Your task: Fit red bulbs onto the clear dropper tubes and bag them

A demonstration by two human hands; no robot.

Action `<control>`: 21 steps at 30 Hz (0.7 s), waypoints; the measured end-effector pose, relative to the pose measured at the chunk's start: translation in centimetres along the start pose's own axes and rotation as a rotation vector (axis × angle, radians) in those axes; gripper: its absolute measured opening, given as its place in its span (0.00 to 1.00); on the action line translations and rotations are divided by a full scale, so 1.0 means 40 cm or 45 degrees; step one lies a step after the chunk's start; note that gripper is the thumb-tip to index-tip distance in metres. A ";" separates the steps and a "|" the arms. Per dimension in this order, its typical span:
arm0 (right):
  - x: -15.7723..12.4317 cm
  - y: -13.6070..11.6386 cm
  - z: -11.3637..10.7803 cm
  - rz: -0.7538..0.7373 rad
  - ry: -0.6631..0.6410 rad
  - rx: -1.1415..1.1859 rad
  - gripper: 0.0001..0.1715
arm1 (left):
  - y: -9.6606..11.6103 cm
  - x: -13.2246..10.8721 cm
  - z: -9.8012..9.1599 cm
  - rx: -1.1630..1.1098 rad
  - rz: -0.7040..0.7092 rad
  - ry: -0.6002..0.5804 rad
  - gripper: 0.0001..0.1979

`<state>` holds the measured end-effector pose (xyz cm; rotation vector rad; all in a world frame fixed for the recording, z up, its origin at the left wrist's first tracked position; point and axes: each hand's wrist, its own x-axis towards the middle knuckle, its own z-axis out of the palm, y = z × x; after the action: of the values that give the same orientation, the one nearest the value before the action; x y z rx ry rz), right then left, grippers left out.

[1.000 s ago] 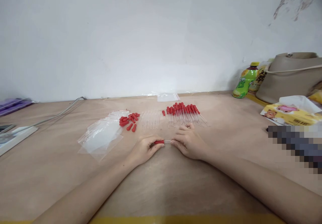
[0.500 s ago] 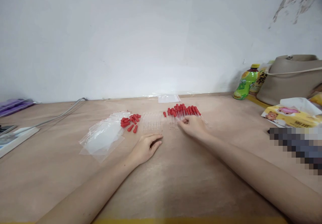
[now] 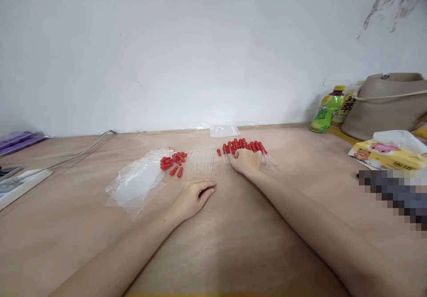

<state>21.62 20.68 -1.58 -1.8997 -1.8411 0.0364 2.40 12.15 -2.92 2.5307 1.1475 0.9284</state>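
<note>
My right hand [image 3: 245, 160] lies palm down on a row of assembled droppers [image 3: 258, 147] with red bulbs and clear tubes, its fingers curled onto them; what they grip is hidden. My left hand [image 3: 195, 194] rests on the wooden table [image 3: 220, 243], fingers loosely apart and holding nothing. Just beyond it lie bare clear glass tubes [image 3: 201, 161]. To their left is a small heap of loose red rubber bulbs [image 3: 173, 162]. Further left lies a stack of clear zip bags [image 3: 136, 181].
At the back right stand a green drink bottle [image 3: 325, 109], a beige bag [image 3: 387, 103] and a yellow tissue pack [image 3: 387, 150]. A white power strip [image 3: 20, 183] with a grey cable [image 3: 80, 150] lies at the left. A small clear bag [image 3: 224, 131] sits by the wall.
Both hands held one dropper between them a second ago. My right hand has carried it away to the dropper row, and my left hand has let go and stayed on the table.
</note>
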 end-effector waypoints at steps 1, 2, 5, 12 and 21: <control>-0.002 0.002 0.002 -0.016 0.000 -0.024 0.21 | 0.001 -0.001 0.000 0.001 -0.002 0.003 0.11; -0.003 0.002 0.002 -0.032 0.002 -0.045 0.20 | 0.002 -0.003 0.001 0.003 -0.005 0.003 0.11; -0.011 -0.005 0.001 -0.090 0.032 -0.070 0.20 | 0.003 -0.008 0.002 0.028 -0.024 0.005 0.11; -0.052 -0.068 0.021 -0.247 0.007 0.039 0.16 | -0.051 -0.004 -0.055 0.795 -0.079 0.279 0.11; -0.058 -0.115 0.059 -0.255 0.031 0.000 0.16 | -0.138 -0.020 -0.124 1.268 -0.429 0.283 0.14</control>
<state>16.32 19.10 -2.72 -1.6997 -2.0049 -0.0534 -4.42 14.95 -1.76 2.7397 2.5051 0.6328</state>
